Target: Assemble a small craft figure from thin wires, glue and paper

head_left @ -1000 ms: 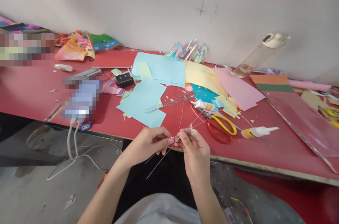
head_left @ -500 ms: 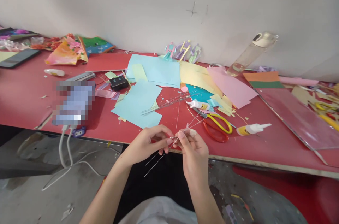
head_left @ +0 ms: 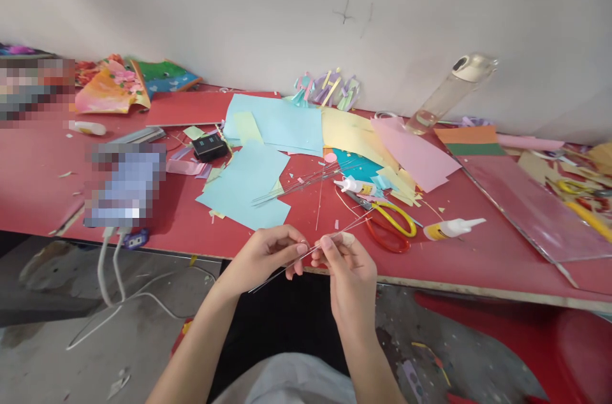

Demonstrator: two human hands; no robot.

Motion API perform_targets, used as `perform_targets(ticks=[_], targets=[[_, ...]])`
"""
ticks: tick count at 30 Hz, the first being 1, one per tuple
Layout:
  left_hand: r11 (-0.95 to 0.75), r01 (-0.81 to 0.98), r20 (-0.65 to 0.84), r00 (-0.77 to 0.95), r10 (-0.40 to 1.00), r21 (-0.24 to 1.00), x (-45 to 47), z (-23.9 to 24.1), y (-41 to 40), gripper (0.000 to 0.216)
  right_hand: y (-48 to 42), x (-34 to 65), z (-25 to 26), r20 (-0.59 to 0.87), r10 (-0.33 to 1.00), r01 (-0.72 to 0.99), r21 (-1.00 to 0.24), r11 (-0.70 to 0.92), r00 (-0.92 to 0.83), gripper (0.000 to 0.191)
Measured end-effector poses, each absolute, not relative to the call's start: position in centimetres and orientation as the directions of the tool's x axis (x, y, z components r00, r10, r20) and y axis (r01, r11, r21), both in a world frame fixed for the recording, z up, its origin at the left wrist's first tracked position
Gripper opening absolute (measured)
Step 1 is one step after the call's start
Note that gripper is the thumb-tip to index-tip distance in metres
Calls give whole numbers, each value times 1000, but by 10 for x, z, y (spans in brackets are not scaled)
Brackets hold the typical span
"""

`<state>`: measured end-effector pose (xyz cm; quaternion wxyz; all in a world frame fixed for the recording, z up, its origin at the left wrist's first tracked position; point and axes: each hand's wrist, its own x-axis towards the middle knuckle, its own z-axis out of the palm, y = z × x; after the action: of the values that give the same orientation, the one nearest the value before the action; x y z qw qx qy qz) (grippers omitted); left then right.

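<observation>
Thin metal wires (head_left: 313,250) run slantwise through both hands at the table's front edge. My left hand (head_left: 272,255) is closed, thumb and forefinger pinching the wires near their middle. Beside it, my right hand (head_left: 345,259) also pinches them, and the wire ends stick out past it toward the scissors. The lower left ends hang over the dark gap below the table. More loose wires (head_left: 306,182) lie across the blue paper (head_left: 248,181). Just right of my hands are scissors (head_left: 392,219) with one yellow and one red handle.
Two white glue bottles (head_left: 356,186) (head_left: 454,229) lie near the scissors. Behind are yellow paper (head_left: 356,130), pink paper (head_left: 415,152) and small paper figures (head_left: 327,88). A clear bottle (head_left: 452,95) leans on the wall. To the left are a black box (head_left: 209,146) and a blurred-out device (head_left: 129,187) with cables.
The wires, spread apart before, now lie closer together and at a flatter slant. Both hands have stayed in nearly the same place, and the view has shifted slightly.
</observation>
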<state>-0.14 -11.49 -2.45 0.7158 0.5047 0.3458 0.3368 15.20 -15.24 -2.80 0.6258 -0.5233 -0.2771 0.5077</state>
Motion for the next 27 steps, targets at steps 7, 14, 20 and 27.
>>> perform_targets(ticks=[7, 14, 20, 27], targets=[[300, -125, -188, 544, 818, 946, -2, -22, -112, 26, -154, 155, -30, -174, 920, -285, -956, -72, 351, 22], [322, -96, -217, 556, 802, 942, -5, -23, -110, 27, -152, 155, -28, -201, 921, -277, -955, -108, 333, 26], [327, -82, -219, 587, 779, 941, -6, -22, -108, 24, -154, 155, -31, -177, 918, -258, -962, -85, 355, 25], [304, -42, -210, 634, 744, 952, -11, -23, -106, 20, -155, 151, -33, -167, 911, -285, -957, -57, 378, 22]])
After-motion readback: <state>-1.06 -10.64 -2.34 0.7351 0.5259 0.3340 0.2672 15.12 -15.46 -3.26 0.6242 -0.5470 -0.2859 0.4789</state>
